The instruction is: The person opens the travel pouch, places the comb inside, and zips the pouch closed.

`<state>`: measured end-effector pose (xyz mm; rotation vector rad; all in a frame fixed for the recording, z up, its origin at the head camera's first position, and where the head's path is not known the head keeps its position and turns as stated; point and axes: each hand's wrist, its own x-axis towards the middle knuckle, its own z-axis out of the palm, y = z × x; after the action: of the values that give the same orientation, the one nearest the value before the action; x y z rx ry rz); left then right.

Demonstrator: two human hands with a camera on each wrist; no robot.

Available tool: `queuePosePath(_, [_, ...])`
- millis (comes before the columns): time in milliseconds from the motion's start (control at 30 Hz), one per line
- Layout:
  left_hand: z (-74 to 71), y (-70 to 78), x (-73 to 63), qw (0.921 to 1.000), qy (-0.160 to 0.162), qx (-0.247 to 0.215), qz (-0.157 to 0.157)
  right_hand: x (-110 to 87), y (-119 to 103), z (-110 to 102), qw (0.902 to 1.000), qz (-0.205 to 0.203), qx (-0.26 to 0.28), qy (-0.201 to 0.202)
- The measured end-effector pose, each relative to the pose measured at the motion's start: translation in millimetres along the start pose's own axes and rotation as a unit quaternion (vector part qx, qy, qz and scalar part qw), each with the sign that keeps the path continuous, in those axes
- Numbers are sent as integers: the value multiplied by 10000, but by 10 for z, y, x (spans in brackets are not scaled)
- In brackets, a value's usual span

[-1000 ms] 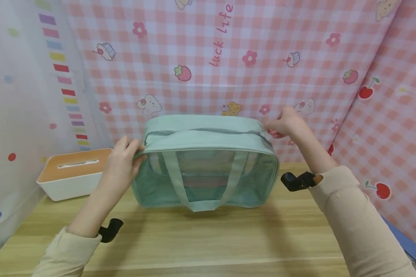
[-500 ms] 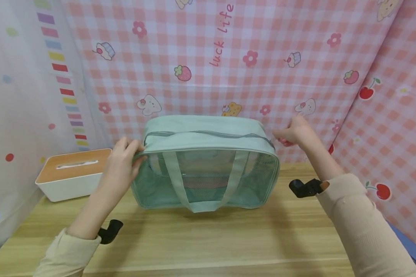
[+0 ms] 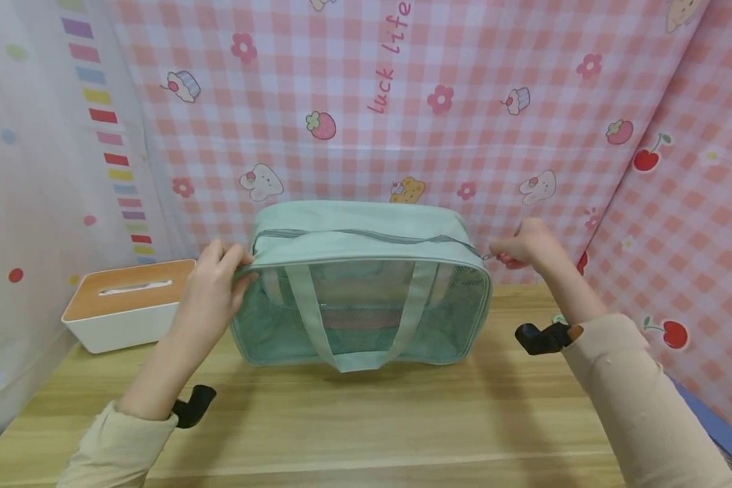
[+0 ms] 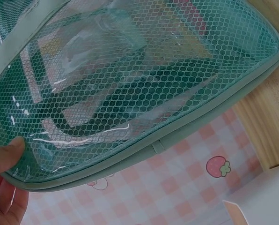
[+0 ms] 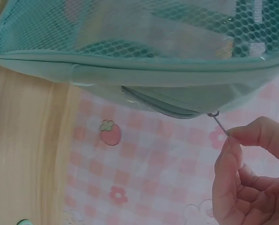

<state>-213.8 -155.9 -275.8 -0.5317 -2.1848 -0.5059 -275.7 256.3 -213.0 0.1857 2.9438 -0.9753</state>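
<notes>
A mint-green bag with see-through mesh sides (image 3: 366, 215) stands upright on the wooden table. Its grey zipper (image 3: 396, 238) runs along the top and down towards the right end. At the upper left corner, my left hand (image 3: 212, 281) grips the bag's edge; the left wrist view shows the thumb (image 4: 11, 154) on the mesh face and fingers beneath the rim. My right hand (image 3: 529, 245) is just off the right end. Between its thumb and forefinger it pinches the zipper pull (image 5: 219, 124). The strap handle (image 3: 360, 362) hangs down the front.
A white tissue box with a wood-look lid (image 3: 125, 318) stands left of the bag, close to my left forearm. Pink checked cloth (image 3: 439, 149) hangs right behind the bag. A blue object (image 3: 707, 420) lies at the far right, partly behind my sleeve.
My right hand has moved right and down, drawing the zipper pull from the top right corner over to the bag's right end. My left hand keeps its hold on the left corner.
</notes>
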Motion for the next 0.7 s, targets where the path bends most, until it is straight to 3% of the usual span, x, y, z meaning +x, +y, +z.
queuePosePath(200, [5,-13,3,10000,0,12,-8,68,99,127,9996,196,38,-222])
queuePosePath(467, [30,-4,-1,10000,-8,-5,14,195,312,339,9883,832,918,-886])
queuePosePath(700, [30,-2,7,10000,63,-16,47,187,412,430,9829,777,1378,-938])
